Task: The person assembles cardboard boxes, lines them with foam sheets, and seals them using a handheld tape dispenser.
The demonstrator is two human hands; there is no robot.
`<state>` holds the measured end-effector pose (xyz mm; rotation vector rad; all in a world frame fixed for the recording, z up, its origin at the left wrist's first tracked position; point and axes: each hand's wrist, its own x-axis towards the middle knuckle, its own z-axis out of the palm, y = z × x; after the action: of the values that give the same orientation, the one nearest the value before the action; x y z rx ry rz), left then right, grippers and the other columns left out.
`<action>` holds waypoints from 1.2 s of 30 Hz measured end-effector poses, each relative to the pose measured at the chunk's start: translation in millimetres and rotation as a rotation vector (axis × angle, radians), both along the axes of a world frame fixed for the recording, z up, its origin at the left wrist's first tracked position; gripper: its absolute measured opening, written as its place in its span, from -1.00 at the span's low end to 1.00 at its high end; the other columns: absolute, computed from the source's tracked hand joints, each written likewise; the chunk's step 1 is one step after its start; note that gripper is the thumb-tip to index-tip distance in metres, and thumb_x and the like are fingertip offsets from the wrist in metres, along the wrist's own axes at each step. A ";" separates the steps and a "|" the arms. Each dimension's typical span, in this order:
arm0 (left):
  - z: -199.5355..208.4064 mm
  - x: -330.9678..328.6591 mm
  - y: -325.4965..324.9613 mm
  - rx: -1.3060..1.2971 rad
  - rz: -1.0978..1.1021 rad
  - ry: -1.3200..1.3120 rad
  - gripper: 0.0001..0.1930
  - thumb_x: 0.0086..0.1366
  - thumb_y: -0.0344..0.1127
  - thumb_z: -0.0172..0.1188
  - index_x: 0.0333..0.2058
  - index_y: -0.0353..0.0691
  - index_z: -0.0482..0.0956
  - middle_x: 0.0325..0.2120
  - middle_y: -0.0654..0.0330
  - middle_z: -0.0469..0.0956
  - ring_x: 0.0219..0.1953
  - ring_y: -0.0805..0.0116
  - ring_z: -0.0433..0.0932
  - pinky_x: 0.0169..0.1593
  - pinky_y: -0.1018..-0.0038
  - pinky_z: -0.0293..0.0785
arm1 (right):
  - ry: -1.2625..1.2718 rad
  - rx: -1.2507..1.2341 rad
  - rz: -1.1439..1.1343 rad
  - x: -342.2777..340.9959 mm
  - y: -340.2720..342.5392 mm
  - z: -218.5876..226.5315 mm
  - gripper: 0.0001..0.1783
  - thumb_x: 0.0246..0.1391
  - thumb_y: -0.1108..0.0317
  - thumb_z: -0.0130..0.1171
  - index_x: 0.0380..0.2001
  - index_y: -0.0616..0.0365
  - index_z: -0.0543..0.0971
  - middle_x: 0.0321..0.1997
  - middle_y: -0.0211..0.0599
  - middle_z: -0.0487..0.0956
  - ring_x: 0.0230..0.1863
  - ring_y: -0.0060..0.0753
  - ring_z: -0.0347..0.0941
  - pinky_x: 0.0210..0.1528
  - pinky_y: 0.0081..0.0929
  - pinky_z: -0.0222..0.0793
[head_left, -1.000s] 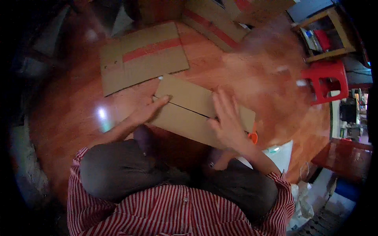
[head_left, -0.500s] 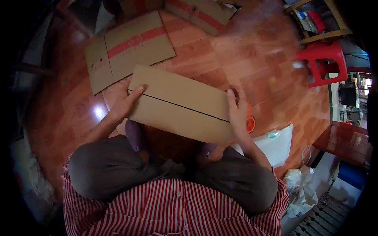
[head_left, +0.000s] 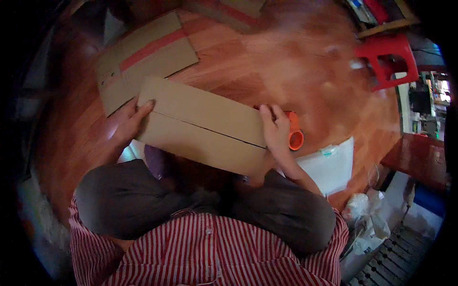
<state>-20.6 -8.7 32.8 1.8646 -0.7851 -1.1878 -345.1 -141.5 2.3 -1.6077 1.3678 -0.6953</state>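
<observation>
Between my two hands a brown cardboard box (head_left: 205, 121) is held over my lap, its long side slanting down to the right. A thin dark seam runs along its top where two flaps meet. My left hand (head_left: 136, 119) grips the left end, thumb on top and the other fingers out of sight beneath. My right hand (head_left: 277, 132) clasps the right end, with fingers over the edge. Just beyond that hand an orange tape dispenser (head_left: 296, 139) lies on the floor, partly hidden by the fingers.
A flattened cardboard sheet (head_left: 152, 55) with a red stripe lies at the far left, and another striped carton (head_left: 229, 14) farther back. A red plastic stool (head_left: 389, 62) stands at the far right. A white padded sheet (head_left: 329, 167) and plastic bags (head_left: 367, 219) lie to the right.
The box and both hands have shifted slightly left in the picture. The surroundings have shifted too, as the view has moved. Both hands keep their hold.
</observation>
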 end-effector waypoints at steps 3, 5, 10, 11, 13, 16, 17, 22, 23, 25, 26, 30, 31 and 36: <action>-12.6 -2.6 0.1 -0.039 -0.032 0.006 -0.36 0.21 0.05 0.01 0.10 -0.37 0.25 -0.08 0.04 0.43 -0.04 0.27 0.40 0.05 0.42 0.25 | -0.325 0.098 -0.362 -54.3 -28.5 -23.1 -0.69 0.11 0.22 0.07 -0.38 0.32 0.52 -0.41 -0.34 0.55 -0.32 -0.57 0.42 -0.27 -0.60 0.31; -24.5 12.4 10.4 -0.060 -0.041 -0.104 -0.35 0.22 0.04 0.01 0.10 -0.38 0.24 -0.07 0.02 0.43 -0.03 0.26 0.40 0.06 0.42 0.24 | -0.144 -0.012 -0.338 -108.0 -33.1 -52.9 -0.63 0.04 0.15 0.14 -0.35 0.33 0.51 -0.37 -0.29 0.54 -0.32 -0.49 0.42 -0.28 -0.51 0.32; -27.6 15.1 11.8 0.031 -0.020 -0.140 -0.35 0.23 0.03 0.00 0.10 -0.40 0.23 -0.07 -0.01 0.43 -0.04 0.25 0.42 0.08 0.43 0.23 | 0.419 0.086 -0.203 -161.5 4.1 -98.9 -0.47 -0.11 0.00 0.24 -0.37 0.35 0.48 -0.38 -0.15 0.52 -0.27 -0.27 0.45 -0.26 -0.35 0.34; -22.3 13.0 11.0 0.014 -0.025 -0.106 -0.36 0.23 0.03 0.00 0.11 -0.39 0.23 -0.08 0.00 0.44 -0.05 0.26 0.42 0.07 0.44 0.24 | 0.533 0.077 -0.158 -157.1 9.1 -109.1 -0.44 -0.14 -0.03 0.25 -0.36 0.34 0.47 -0.39 -0.11 0.52 -0.26 -0.20 0.46 -0.25 -0.30 0.34; -13.2 7.8 7.5 -0.025 -0.027 -0.039 -0.37 0.23 0.02 0.00 0.11 -0.36 0.23 -0.11 0.01 0.45 -0.07 0.27 0.44 0.04 0.45 0.27 | 0.870 0.021 -0.117 -140.7 16.9 -119.2 -0.40 -0.15 -0.06 0.25 -0.33 0.33 0.43 -0.38 0.03 0.52 -0.27 0.07 0.46 -0.23 -0.14 0.35; -6.6 4.1 4.0 0.095 -0.041 -0.136 -0.40 0.24 0.01 0.00 0.11 -0.33 0.24 -0.14 0.04 0.46 -0.10 0.30 0.44 0.00 0.46 0.30 | 0.832 -0.060 -0.165 -137.3 16.9 -139.3 -0.40 -0.10 -0.07 0.18 -0.29 0.33 0.40 -0.36 0.09 0.52 -0.27 0.12 0.47 -0.23 -0.10 0.36; 6.6 -1.8 2.3 0.082 -0.043 -0.132 -0.40 0.24 0.01 0.01 0.11 -0.31 0.24 -0.14 0.05 0.46 -0.11 0.30 0.44 0.00 0.46 0.30 | 0.878 -0.004 -0.180 -135.1 15.1 -144.3 -0.45 -0.03 -0.07 0.11 -0.35 0.32 0.40 -0.34 0.14 0.51 -0.25 0.14 0.46 -0.23 -0.09 0.36; 17.4 8.1 -2.8 0.137 -0.193 -0.347 -0.41 0.22 -0.03 0.06 0.11 -0.30 0.24 -0.11 0.09 0.44 -0.10 0.32 0.42 -0.01 0.42 0.32 | 0.518 -0.031 -0.249 -155.2 -11.0 -122.9 -0.36 0.05 -0.13 0.02 -0.12 0.33 0.45 -0.30 0.04 0.55 -0.29 -0.07 0.49 -0.25 -0.12 0.35; 12.3 12.1 2.3 0.073 -0.154 -0.263 -0.41 0.22 -0.02 0.05 0.11 -0.31 0.25 -0.12 0.09 0.45 -0.10 0.34 0.41 -0.02 0.44 0.31 | 0.427 -0.028 -0.247 -135.1 -18.5 -93.1 -0.38 0.07 -0.11 0.01 -0.14 0.31 0.46 -0.30 -0.04 0.55 -0.30 -0.17 0.47 -0.29 -0.18 0.36; -5.1 4.6 -8.1 -0.102 -0.125 -0.052 -0.41 0.23 -0.01 0.04 0.09 -0.34 0.26 -0.13 0.11 0.46 -0.10 0.39 0.40 -0.02 0.46 0.31 | 0.210 -0.075 -0.321 -133.7 -40.6 -25.3 -0.45 0.08 -0.02 0.03 -0.14 0.31 0.45 -0.31 -0.17 0.54 -0.31 -0.30 0.46 -0.27 -0.33 0.38; -5.7 3.9 -10.3 -0.117 -0.129 -0.028 -0.41 0.23 -0.02 0.04 0.10 -0.34 0.26 -0.12 0.10 0.45 -0.10 0.39 0.40 -0.02 0.46 0.31 | 0.033 -0.040 -0.311 -127.8 -45.7 1.3 -0.51 0.07 0.05 0.05 -0.15 0.31 0.45 -0.29 -0.19 0.52 -0.30 -0.32 0.46 -0.25 -0.38 0.39; -13.4 13.9 -4.7 -0.130 -0.117 0.010 -0.41 0.24 -0.04 0.03 0.12 -0.32 0.22 -0.10 0.10 0.43 -0.08 0.37 0.39 -0.01 0.43 0.31 | -0.533 0.220 -0.090 -54.3 -40.3 111.5 -0.68 0.01 0.31 0.04 -0.19 0.30 0.46 -0.24 -0.24 0.49 -0.31 -0.38 0.46 -0.24 -0.45 0.43; -12.1 19.4 5.0 -0.103 -0.098 -0.020 -0.41 0.24 -0.04 0.02 0.13 -0.32 0.21 -0.09 0.10 0.42 -0.07 0.36 0.39 0.00 0.42 0.31 | -0.657 0.304 -0.005 -36.8 -38.0 109.9 -0.70 -0.01 0.37 0.03 -0.21 0.30 0.46 -0.24 -0.25 0.49 -0.32 -0.40 0.46 -0.25 -0.45 0.44; -19.4 21.9 -5.2 -0.224 -0.151 0.020 -0.38 0.24 -0.04 0.03 0.15 -0.32 0.17 -0.05 0.07 0.38 0.01 0.32 0.34 0.07 0.39 0.26 | -0.178 0.565 0.530 47.8 -3.2 120.2 -0.70 -0.19 0.43 0.24 -0.30 0.31 0.54 -0.33 -0.35 0.56 -0.33 -0.55 0.47 -0.28 -0.54 0.43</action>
<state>1.2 -13.9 13.4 1.6317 -1.0188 -1.1571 -297.3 -144.7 122.5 -1.3184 0.8441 -0.1081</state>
